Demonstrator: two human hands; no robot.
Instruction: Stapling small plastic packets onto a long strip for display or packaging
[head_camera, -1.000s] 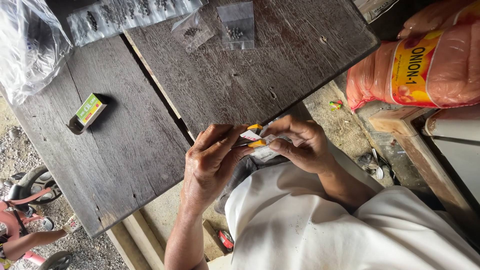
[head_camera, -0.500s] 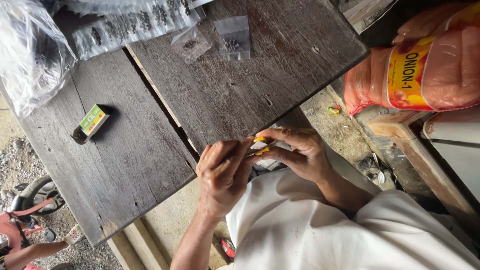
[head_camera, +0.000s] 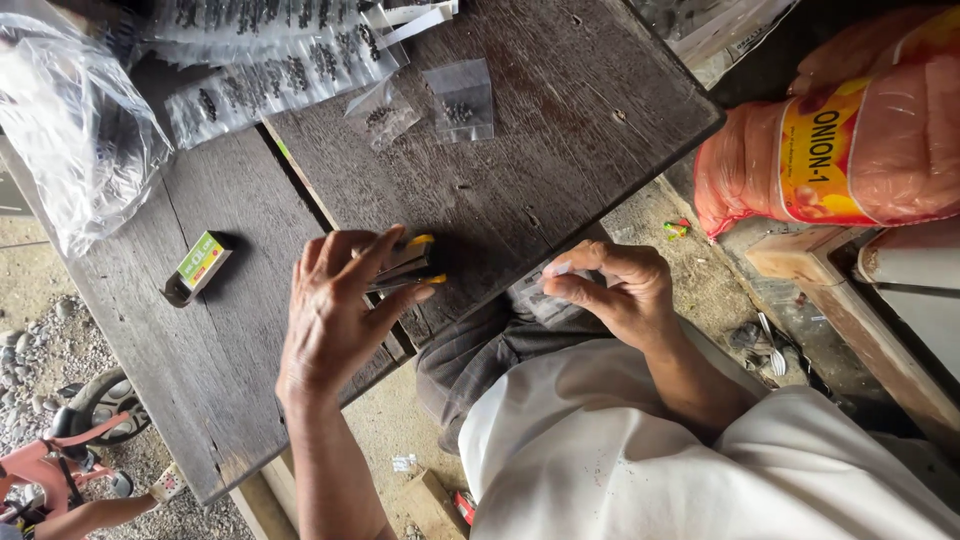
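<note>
My left hand (head_camera: 340, 305) grips a black stapler with yellow tips (head_camera: 408, 268) over the near part of a weathered grey wooden table (head_camera: 560, 120). My right hand (head_camera: 615, 290) pinches a small clear plastic packet (head_camera: 540, 297) just off the table's near edge, above my lap. The two hands are a short way apart. My white shirt (head_camera: 640, 460) fills the lower right.
Two small clear packets of dark seeds (head_camera: 465, 100) lie on the far part of the table, with strips of more seed packets (head_camera: 270, 70) beside them. A big crumpled plastic bag (head_camera: 75, 130) sits at the left, a small green-and-yellow box (head_camera: 198, 266) near it, an orange mesh sack (head_camera: 850, 150) at the right.
My hands, close together on the stapler and packet earlier, have parted. The left hand has carried the stapler leftward over the table while the right hand keeps the packet.
</note>
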